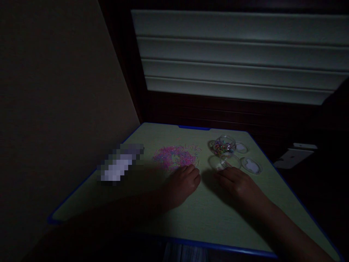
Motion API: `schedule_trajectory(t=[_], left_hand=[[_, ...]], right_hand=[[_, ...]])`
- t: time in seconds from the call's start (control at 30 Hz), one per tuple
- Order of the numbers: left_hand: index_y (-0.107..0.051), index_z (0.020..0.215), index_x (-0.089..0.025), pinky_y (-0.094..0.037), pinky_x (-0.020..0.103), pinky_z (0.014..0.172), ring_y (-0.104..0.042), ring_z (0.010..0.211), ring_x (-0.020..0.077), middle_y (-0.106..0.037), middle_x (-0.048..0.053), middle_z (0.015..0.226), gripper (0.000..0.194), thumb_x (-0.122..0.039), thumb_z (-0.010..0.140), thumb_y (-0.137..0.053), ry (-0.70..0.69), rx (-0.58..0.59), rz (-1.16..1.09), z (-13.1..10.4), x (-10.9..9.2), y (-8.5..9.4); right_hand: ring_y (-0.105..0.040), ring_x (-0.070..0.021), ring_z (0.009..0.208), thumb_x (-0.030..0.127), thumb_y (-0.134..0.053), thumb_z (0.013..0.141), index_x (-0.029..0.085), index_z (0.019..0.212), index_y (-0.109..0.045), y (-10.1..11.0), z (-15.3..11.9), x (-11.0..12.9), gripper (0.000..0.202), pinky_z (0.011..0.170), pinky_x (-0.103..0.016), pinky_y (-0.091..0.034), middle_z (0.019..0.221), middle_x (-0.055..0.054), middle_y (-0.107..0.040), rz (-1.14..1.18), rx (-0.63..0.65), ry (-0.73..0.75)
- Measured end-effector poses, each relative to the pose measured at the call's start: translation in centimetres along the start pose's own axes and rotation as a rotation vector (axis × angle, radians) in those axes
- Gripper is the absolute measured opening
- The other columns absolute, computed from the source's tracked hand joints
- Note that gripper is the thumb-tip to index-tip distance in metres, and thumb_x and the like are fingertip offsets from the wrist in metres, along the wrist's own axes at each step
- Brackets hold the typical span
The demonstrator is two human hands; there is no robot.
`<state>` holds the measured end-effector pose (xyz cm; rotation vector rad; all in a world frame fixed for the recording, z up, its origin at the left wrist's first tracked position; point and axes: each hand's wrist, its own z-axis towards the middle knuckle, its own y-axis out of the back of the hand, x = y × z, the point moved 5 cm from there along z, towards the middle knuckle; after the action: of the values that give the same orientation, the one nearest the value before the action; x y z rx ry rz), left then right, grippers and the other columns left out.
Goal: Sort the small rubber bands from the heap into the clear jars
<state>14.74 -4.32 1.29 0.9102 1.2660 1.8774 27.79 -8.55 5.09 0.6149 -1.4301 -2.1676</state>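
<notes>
A loose pile of thin, small loops that look like rubber bands (pixel 176 156), mostly pink and purple, lies spread over the table. At the near right edge of this pile rests my left hand (pixel 187 182), its fingers curled in; whatever they hold is hidden. My right hand (pixel 237 182) is just in front of a clear round jar (pixel 230 159), fingers drawn together and pointing left. Whether it touches that jar, I cannot tell, nor what is between the fingertips. Behind stands another clear jar (pixel 224 147) holding multicoloured bands.
Two clear lids with white labels, a near lid (pixel 252 166) and a far lid (pixel 241 147), lie right of the jars. A blurred-out pale object (pixel 118 165) is at the left. The pale table (pixel 207 218) has a blue edge; a wall (pixel 68 91) borders its left side.
</notes>
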Motion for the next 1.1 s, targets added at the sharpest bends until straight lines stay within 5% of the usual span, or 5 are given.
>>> schedule_trajectory(t=[1.1], left_hand=[[-0.052,0.081,-0.013,-0.038,0.032,0.069,-0.044,0.080,0.0181,-0.050,0.004,0.081,0.010,-0.014,0.083,-0.042,-0.097,-0.027,0.061,-0.34,-0.25,0.68]], right_hand=[[-0.053,-0.0175,0.076,0.011,-0.049,0.078,0.015,0.094,-0.059,-0.64,-0.02,-0.15,0.019,0.069,-0.030,-0.041,0.079,-0.008,-0.060,0.018,0.023,-0.011]])
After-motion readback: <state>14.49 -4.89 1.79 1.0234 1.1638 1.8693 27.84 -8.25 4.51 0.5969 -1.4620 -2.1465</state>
